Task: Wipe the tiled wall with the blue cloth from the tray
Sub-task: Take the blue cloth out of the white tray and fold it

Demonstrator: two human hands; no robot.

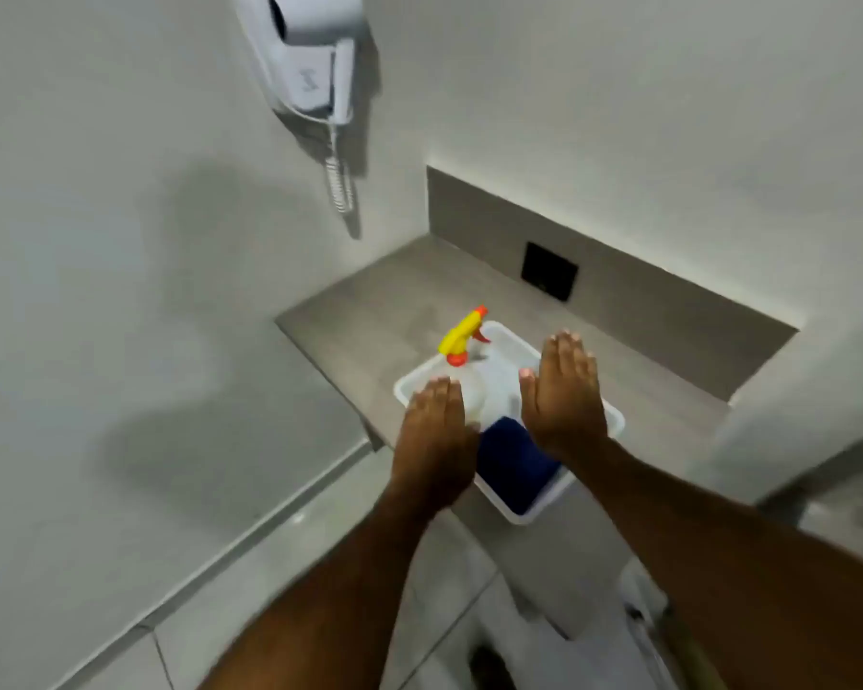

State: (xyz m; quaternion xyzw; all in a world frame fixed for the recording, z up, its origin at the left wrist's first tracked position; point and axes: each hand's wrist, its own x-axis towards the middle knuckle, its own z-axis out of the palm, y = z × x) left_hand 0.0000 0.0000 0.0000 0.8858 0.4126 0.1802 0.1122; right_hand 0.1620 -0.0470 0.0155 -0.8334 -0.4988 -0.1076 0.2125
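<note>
Here, left hand (434, 430) and right hand (564, 390) flat, palms down, empty, above tray (614, 420)

Spray bottle (469, 356), yellow/orange trigger, just beyond fingertips. Black wall plate (549, 271) farther past them. White wall-mounted hair dryer (310, 52) w/ coiled cord, far up-left.

A bathroom is shown, likely in a hotel: a white hair dryer (310, 57) with a coiled cord is mounted on the pale wall (96, 191). A grey stone-look desk (369, 311) is set into a recess, with a black socket (549, 271) in its upstand. Large pale tiles are laid on the floor (250, 605).
</note>
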